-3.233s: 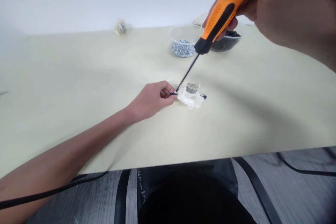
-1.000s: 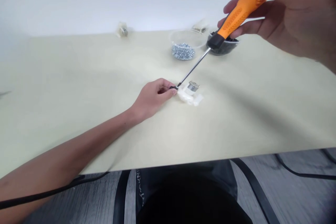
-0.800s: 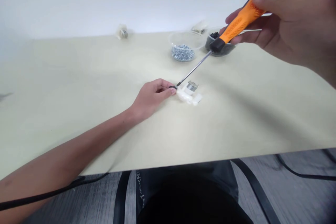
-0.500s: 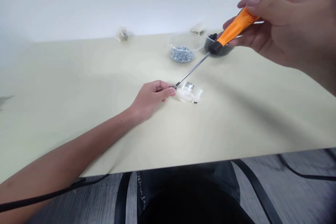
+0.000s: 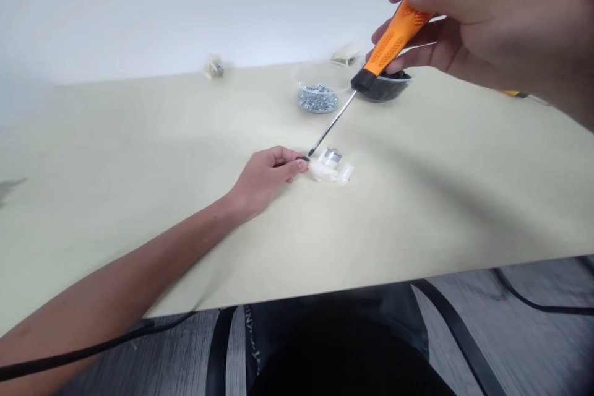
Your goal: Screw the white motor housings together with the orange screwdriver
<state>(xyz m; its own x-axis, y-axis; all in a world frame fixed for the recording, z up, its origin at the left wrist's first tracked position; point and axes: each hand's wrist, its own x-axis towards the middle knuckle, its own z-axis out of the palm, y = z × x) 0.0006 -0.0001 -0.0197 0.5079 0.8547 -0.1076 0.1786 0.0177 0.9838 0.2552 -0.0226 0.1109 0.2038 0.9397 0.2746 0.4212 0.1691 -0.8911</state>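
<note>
My right hand (image 5: 464, 18) grips an orange-and-black screwdriver (image 5: 392, 37), its shaft slanting down to the left. The tip meets a small black piece (image 5: 303, 159) at the left edge of a white plastic housing (image 5: 327, 172). A silver motor (image 5: 331, 157) sits on top of that housing. My left hand (image 5: 266, 176) pinches the black piece between thumb and fingers, close to the table. Whether a screw lies under the tip is too small to tell.
Behind stand a clear tub of silver screws (image 5: 318, 99) and a tub of black parts (image 5: 385, 88). Similar white motor pieces (image 5: 215, 68) lie at the table's back edge by the wall. A black cable (image 5: 93, 346) crosses below my left forearm.
The housing has tilted and its right-hand black piece no longer shows clearly. My right hand went from close over the handle to a looser hold, the screwdriver leaning more, lately shifting left.
</note>
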